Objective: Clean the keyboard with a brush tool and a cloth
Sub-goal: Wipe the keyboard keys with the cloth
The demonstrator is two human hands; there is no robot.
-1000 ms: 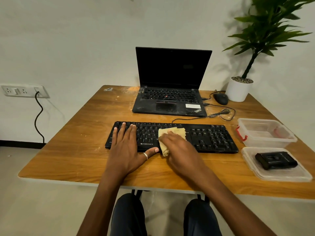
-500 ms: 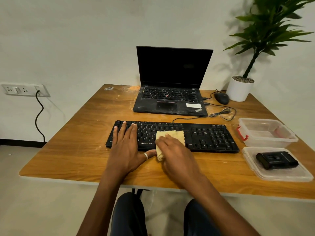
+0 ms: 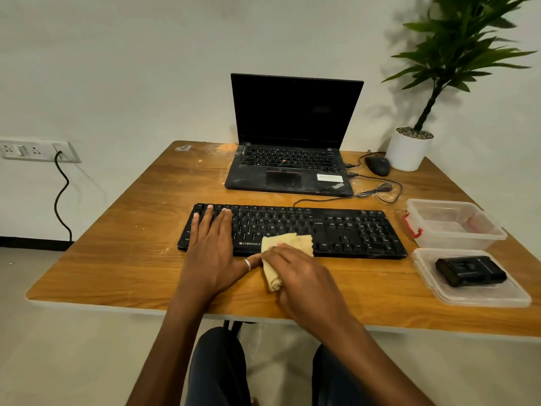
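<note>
Your left hand (image 3: 210, 253) lies flat on the left end of the keyboard (image 3: 345, 232), fingers straight and close together, their tips reaching the top key row. The thumb, with a ring (image 3: 247, 264) on it, stretches right along the near edge. Your right hand (image 3: 304, 276) sits just beside that thumb, fingers curled round the cloth (image 3: 289, 243) and pressing it onto the keyboard's near edge about midway along. Part of the cloth spreads over the bottom keys; a bunched end hangs down onto the table (image 3: 117, 244) under your palm. The two hands nearly touch at the thumb.

The keyboard lies across the table in front of you, its wire (image 3: 377, 191) running from the back edge to a loose coil on the right. Behind it stands an open laptop (image 3: 292, 159) with a dark screen, and right of that a mouse (image 3: 377, 165) next to a white pot (image 3: 408, 153) with a plant (image 3: 456, 54). At the right edge sits a clear box (image 3: 439, 244), and nearer you its lid (image 3: 497, 300) with a black block (image 3: 470, 271) on it; what that is, you cannot tell. On the wall to the left, a socket (image 3: 35, 150) has a cable (image 3: 61, 194) hanging from it.
</note>
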